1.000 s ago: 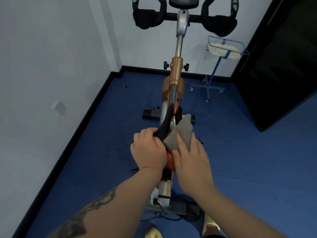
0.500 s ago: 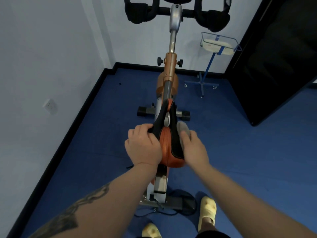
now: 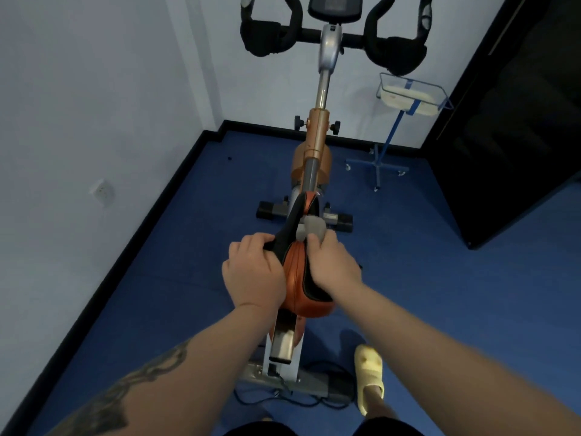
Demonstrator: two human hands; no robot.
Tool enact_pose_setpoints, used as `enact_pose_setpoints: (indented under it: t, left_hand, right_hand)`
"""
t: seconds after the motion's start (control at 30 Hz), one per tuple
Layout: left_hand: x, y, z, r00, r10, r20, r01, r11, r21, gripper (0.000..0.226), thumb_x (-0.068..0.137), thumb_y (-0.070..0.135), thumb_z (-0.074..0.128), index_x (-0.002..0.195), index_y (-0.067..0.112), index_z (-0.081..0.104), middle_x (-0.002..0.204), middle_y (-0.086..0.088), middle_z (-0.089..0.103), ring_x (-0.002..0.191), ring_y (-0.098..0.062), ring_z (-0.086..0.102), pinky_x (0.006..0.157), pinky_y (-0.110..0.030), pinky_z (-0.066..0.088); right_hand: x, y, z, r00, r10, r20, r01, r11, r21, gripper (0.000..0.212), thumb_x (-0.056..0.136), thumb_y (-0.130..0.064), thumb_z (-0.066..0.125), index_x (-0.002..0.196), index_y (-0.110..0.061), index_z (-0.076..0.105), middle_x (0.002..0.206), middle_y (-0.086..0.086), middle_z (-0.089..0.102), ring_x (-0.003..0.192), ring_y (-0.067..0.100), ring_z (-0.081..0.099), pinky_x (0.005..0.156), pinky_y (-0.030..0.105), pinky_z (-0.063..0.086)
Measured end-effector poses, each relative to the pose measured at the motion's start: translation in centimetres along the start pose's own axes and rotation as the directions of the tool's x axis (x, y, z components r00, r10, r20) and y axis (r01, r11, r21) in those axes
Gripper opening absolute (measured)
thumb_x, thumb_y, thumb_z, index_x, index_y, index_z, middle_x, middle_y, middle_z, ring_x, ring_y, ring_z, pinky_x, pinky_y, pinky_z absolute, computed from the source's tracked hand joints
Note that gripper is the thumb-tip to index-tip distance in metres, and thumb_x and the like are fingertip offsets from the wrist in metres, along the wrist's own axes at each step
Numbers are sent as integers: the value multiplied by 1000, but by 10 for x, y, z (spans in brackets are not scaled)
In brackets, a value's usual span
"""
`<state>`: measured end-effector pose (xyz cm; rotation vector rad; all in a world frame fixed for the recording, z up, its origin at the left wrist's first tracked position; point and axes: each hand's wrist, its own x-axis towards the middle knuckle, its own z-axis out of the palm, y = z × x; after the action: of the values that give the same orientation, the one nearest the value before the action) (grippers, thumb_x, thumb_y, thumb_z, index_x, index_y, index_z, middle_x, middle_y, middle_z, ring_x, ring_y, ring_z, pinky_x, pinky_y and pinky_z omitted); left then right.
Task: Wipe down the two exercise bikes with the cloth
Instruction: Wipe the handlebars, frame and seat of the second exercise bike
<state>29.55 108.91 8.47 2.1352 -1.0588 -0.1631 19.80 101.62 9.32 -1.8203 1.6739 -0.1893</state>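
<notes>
An orange exercise bike (image 3: pixel 316 143) stands in front of me, its black handlebars (image 3: pixel 267 39) at the top near the wall. Its orange and black saddle (image 3: pixel 298 278) is between my hands. My left hand (image 3: pixel 253 272) grips the saddle's left edge with curled fingers. My right hand (image 3: pixel 333 265) lies on the saddle's right side and holds a grey cloth (image 3: pixel 311 229) against the saddle's narrow front part. Only one bike is in view.
A white wall with a socket (image 3: pixel 102 191) runs along the left. A blue wheeled stand with a wire basket (image 3: pixel 412 96) is at the back right beside a black door (image 3: pixel 518 121). The floor is blue. My foot in a yellow slipper (image 3: pixel 369 376) is right of the bike's base.
The cloth went from bunched on top of the saddle down its right side, then forward to the saddle's nose. My left hand stayed on the left edge. The view tilted slightly.
</notes>
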Motion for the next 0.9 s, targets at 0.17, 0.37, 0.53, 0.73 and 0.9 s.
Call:
enact_pose_setpoints:
  t: [0.17, 0.37, 0.53, 0.73, 0.9]
  left_hand:
    - [0, 7, 2, 1000, -12, -16, 13, 998, 68, 27, 87, 4, 47, 102, 18, 66, 96, 4, 65, 89, -19, 52, 74, -41, 42]
    - [-2, 9, 2, 996, -58, -63, 62, 996, 60, 34, 83, 15, 38, 100, 21, 66, 94, 8, 64, 88, -14, 51, 74, -38, 45]
    - [-1, 13, 9, 982, -158, -106, 174, 972, 160, 33, 89, 17, 37, 103, 24, 66, 98, 10, 65, 95, -13, 54, 86, -31, 36]
    - [-25, 60, 42, 812, -463, -356, 515, 854, 65, 36, 96, 12, 44, 124, 27, 61, 134, 12, 56, 133, -6, 40, 114, -43, 17]
    - [-34, 71, 54, 690, -579, -435, 652, 758, 25, 40, 100, 23, 43, 140, 20, 45, 153, 4, 35, 145, -15, 21, 119, -45, 13]
  right_hand:
    - [-3, 8, 5, 970, -240, -42, 235, 966, -105, 63, 101, -46, 25, 153, -24, -1, 147, 15, 32, 125, 33, 42, 91, 46, 44]
    - [25, 0, 2, 929, -359, 86, 367, 924, -109, 68, 98, -54, 18, 152, -27, -13, 156, 25, 7, 131, 41, 37, 100, 45, 41]
    - [73, 25, -16, 812, -520, 266, 504, 854, 132, 64, 97, -59, 18, 149, -43, -15, 160, 12, -16, 146, 34, 12, 115, 51, 24]
    - [96, 11, -10, 818, -520, 248, 530, 848, 30, 60, 99, -52, 23, 153, -37, 0, 158, 22, -5, 143, 41, 14, 114, 48, 21]
    - [121, 13, -22, 500, -811, 302, 866, 469, -174, 54, 99, -50, 12, 145, -36, 36, 160, 0, 19, 147, 28, 4, 119, 51, 1]
